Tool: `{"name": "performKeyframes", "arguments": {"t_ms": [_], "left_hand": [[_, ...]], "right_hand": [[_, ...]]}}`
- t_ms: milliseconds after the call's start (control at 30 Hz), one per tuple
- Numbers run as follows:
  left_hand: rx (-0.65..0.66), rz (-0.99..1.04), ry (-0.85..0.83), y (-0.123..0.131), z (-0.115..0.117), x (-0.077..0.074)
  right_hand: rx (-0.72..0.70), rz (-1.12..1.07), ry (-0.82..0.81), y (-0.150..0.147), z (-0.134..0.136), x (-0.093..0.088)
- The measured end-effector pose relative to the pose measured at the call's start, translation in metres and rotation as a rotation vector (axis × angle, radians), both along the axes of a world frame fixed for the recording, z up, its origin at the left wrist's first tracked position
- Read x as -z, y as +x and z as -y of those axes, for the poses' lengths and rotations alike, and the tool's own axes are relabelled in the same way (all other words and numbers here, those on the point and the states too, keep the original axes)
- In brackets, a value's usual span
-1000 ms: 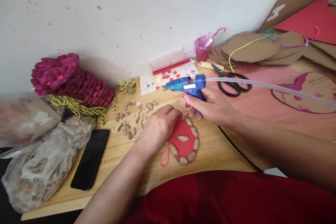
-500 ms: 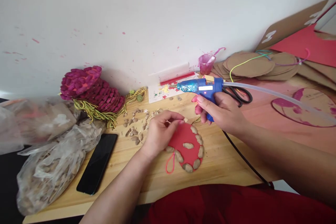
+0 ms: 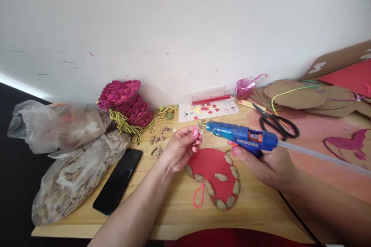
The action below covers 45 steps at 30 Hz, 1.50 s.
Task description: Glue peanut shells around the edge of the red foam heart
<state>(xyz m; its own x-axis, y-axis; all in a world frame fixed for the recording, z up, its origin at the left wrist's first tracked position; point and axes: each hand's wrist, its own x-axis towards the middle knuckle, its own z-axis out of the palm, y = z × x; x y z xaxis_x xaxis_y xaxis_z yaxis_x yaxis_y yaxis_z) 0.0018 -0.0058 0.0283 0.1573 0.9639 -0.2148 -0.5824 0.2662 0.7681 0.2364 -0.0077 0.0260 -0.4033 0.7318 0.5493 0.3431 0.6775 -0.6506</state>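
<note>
My left hand (image 3: 185, 142) pinches a peanut shell (image 3: 200, 129), its pale inner side partly showing, above the far edge of a red heart-shaped piece (image 3: 205, 162). Wrapped round the handle of a blue hot glue gun (image 3: 240, 135) is my right hand (image 3: 265, 162). The gun's nozzle points left and is at the shell. Peanut shells (image 3: 234, 172) line part of the red piece's edge, and one lies on its middle. A pink loop of cord (image 3: 198, 196) sticks out from its near left side.
Loose peanut shells (image 3: 158, 139) lie behind my left hand. To the left are a black phone (image 3: 117, 181) and plastic bags (image 3: 72, 177). Purple shell-covered pieces (image 3: 124, 100) are stacked near the wall. Scissors (image 3: 279, 123), a purple-stained cup (image 3: 245, 88) and cardboard pieces (image 3: 295, 94) stand right.
My left hand has lifted off the red piece's edge and now holds a shell up. The glue gun has come lower, its nozzle meeting the shell. The view has shifted.
</note>
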Motion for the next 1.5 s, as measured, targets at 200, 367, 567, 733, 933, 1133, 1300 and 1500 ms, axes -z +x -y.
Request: {"name": "performKeyframes", "arguments": {"t_ms": [200,367,567,733,933,1133,1300,1500], "left_hand": [[-0.011,-0.021,0.024,-0.003,-0.001,-0.002],[-0.009,-0.026,0.036,-0.004,-0.001,-0.003],[-0.015,-0.028,0.042,-0.005,-0.002,-0.004],[-0.017,-0.028,0.045,-0.005,-0.002,-0.003],[-0.014,-0.037,0.042,-0.005,-0.001,-0.003],[-0.020,-0.043,0.043,-0.004,-0.001,-0.004],[-0.025,-0.050,0.037,-0.004,-0.001,-0.004],[-0.031,-0.060,0.026,-0.004,-0.001,-0.005]], "right_hand": [[0.013,0.010,-0.093,0.001,-0.003,0.001],[0.013,0.057,-0.090,0.001,-0.002,-0.001],[0.000,0.072,-0.072,0.001,-0.001,-0.004],[-0.001,0.071,-0.068,0.000,-0.001,-0.005],[-0.007,0.082,-0.080,0.000,-0.002,-0.004],[-0.008,0.069,-0.023,-0.001,-0.001,-0.007],[-0.007,0.067,-0.021,-0.003,-0.002,-0.008],[0.001,0.063,-0.022,-0.003,-0.001,-0.011]]}}
